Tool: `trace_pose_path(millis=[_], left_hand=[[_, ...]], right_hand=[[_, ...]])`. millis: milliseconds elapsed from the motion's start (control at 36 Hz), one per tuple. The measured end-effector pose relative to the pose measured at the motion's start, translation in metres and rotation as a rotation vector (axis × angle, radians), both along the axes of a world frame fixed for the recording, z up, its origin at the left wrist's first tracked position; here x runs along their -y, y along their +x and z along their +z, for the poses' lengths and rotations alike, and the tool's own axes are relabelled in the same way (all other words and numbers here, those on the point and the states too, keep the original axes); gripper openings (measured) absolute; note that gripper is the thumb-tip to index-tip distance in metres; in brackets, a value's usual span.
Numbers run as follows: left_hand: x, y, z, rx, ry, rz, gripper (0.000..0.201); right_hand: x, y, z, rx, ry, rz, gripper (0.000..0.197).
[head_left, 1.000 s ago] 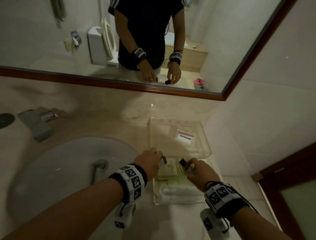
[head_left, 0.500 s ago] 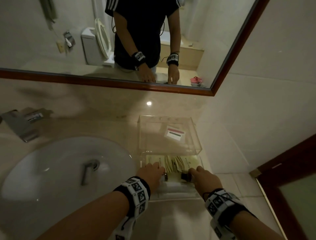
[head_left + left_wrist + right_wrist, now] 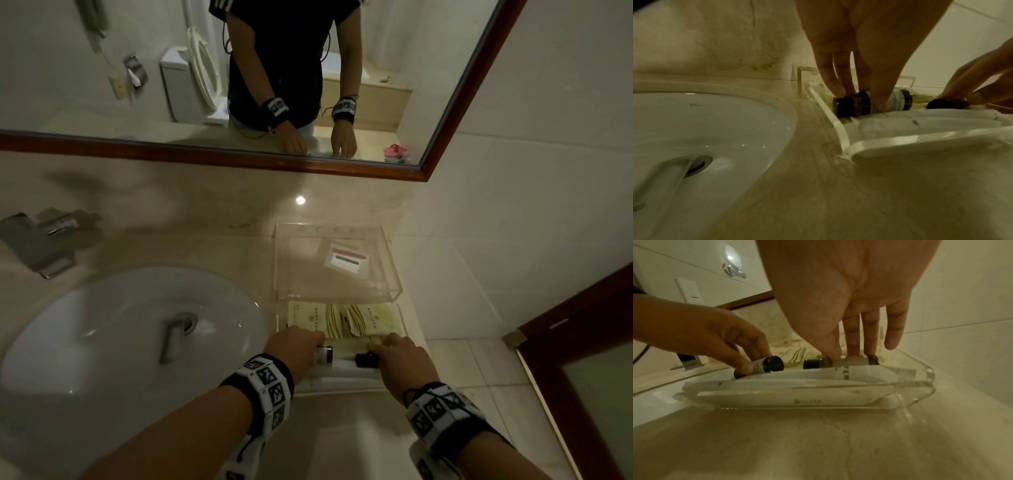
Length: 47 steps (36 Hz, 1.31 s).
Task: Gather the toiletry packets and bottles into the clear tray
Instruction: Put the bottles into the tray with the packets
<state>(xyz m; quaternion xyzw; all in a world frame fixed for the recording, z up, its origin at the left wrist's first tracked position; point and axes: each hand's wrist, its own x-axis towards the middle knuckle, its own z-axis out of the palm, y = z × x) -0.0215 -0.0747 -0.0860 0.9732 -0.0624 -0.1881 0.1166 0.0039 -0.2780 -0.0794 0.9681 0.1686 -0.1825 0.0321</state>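
Observation:
The clear tray (image 3: pixel 342 389) sits on the counter right of the sink and holds cream packets (image 3: pixel 342 320) and white packets (image 3: pixel 346 373). My left hand (image 3: pixel 317 346) pinches a small dark bottle (image 3: pixel 324 354) with a white label, lying on its side at the tray's left end. In the left wrist view, thumb and fingers (image 3: pixel 835 91) grip this dark bottle (image 3: pixel 894 101). My right hand (image 3: pixel 376 347) pinches a yellowish bottle (image 3: pixel 366 359) with a dark cap, which lies across the packets. The right wrist view shows that yellowish bottle (image 3: pixel 824 362) under my thumb and fingers.
A taller clear box (image 3: pixel 387 263) with a striped card (image 3: pixel 346 260) stands just behind the tray against the wall. The white sink (image 3: pixel 120 342) lies to the left with a faucet (image 3: pixel 37 240) behind it. A mirror hangs above and a door frame (image 3: pixel 565 342) stands at the right.
Both hands have come down with their bottles from above the tray onto the packets inside it. The head view has shifted a little.

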Motion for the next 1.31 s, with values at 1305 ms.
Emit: trace_pose_path(millis=[1305], left_hand=[[-0.007, -0.011, -0.001, 0.142, -0.014, -0.071, 0.035]], right_hand=[[-0.004, -0.004, -0.002, 0.072, 0.176, -0.124, 0.037]])
